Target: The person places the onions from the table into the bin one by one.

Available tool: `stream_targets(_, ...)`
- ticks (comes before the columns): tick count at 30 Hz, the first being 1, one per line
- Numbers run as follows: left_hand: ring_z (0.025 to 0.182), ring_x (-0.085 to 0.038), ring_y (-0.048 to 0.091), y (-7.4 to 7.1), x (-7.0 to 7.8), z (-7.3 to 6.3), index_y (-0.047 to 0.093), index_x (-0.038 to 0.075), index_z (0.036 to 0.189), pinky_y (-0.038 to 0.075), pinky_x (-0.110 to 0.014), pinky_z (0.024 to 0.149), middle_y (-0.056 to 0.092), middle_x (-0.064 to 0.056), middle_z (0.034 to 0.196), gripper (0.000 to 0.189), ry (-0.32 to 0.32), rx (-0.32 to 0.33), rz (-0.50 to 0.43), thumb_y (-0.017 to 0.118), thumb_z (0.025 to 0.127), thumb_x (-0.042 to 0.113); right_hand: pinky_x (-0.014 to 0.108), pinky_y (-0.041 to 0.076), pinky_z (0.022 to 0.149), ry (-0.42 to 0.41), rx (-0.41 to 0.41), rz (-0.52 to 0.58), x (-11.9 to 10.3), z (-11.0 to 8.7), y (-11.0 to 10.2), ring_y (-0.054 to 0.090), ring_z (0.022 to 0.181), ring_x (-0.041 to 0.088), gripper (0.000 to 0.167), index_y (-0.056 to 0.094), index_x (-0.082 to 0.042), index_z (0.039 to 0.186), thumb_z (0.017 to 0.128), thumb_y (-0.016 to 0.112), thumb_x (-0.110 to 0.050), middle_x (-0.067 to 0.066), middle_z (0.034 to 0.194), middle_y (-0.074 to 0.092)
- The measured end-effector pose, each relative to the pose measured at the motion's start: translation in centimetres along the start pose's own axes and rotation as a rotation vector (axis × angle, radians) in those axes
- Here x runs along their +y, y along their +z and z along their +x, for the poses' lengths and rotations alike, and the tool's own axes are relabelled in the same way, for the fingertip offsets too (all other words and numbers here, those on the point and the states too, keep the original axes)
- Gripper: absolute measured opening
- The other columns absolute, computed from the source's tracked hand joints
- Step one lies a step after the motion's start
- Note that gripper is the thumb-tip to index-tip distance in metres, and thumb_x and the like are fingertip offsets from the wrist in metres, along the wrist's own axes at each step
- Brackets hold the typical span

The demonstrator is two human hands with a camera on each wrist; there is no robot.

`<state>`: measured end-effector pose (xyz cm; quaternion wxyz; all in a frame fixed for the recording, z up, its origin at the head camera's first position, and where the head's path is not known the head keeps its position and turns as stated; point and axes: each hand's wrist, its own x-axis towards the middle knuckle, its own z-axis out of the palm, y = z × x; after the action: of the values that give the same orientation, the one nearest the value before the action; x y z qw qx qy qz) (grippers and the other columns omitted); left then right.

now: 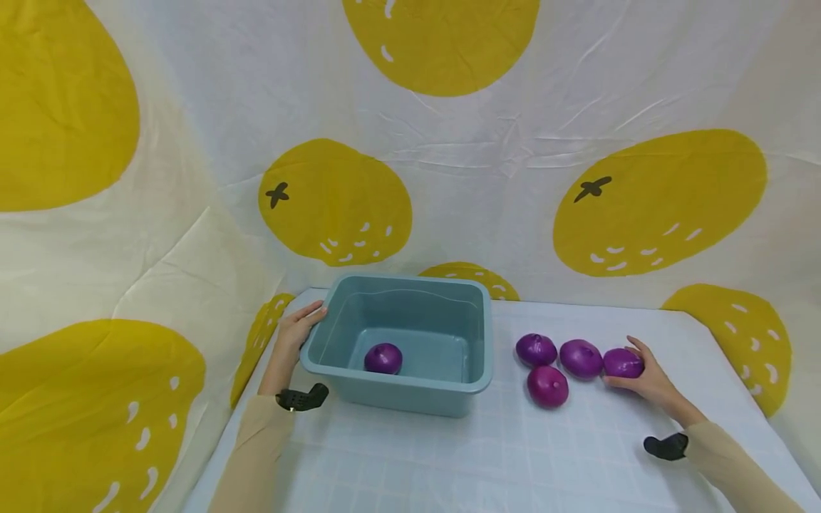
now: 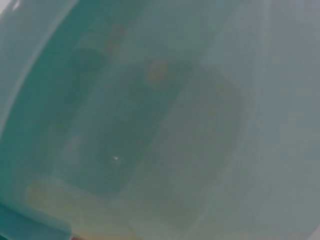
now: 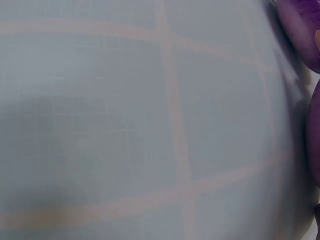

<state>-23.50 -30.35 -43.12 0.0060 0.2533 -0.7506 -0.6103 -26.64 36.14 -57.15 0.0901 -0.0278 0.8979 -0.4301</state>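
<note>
On the left, a blue-green plastic basin (image 1: 410, 388) stands on the table with one purple onion (image 1: 383, 358) inside. My left hand (image 1: 298, 331) holds its left rim near the back corner; the basin's wall (image 2: 210, 125) fills the left wrist view. Over on the right, my right hand (image 1: 648, 377) grips the rightmost purple onion (image 1: 622, 363), thumb in front and fingers behind. Beside it sits another onion (image 1: 581, 358), then a third (image 1: 536, 350) farther left. A redder onion (image 1: 548, 387) lies in front of these. Onion edges (image 3: 300, 30) show at the right wrist view's margin.
A pale checked cloth (image 1: 513, 463) covers the table. Behind and to the left hangs a white curtain (image 1: 474, 185) printed with large yellow fruit, reaching down to the table's back edge. Black wrist cameras (image 1: 303, 397) sit on both forearms.
</note>
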Motion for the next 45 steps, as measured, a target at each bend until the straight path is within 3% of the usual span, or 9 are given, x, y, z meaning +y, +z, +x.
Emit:
stream_targets(20,0.135,-0.034,0.043,0.0,-0.2,-0.2,0.051,0.012,0.140,0.035,-0.051,0.111,0.044,-0.015,0.148,0.055,-0.007,0.022,-0.017,0.065,0.091,0.033,0.071,0.038,0.093,-0.022,0.018,-0.089,0.0,-0.3,0.4,0.034,0.121,0.058,0.104,0.012,0.000,0.150,0.078,0.078,-0.037,0.039,0.142,0.025)
stream_targets(45,0.134,-0.033,0.044,0.2,0.1,-0.1,0.053,0.010,0.138,0.036,-0.049,0.111,0.046,-0.014,0.147,0.052,0.004,0.041,-0.026,0.066,0.091,0.030,0.074,0.035,0.091,-0.027,0.140,-0.106,-1.0,-1.2,0.3,0.032,0.119,0.059,0.104,0.016,0.000,0.151,0.077,0.080,-0.037,0.040,0.142,0.023)
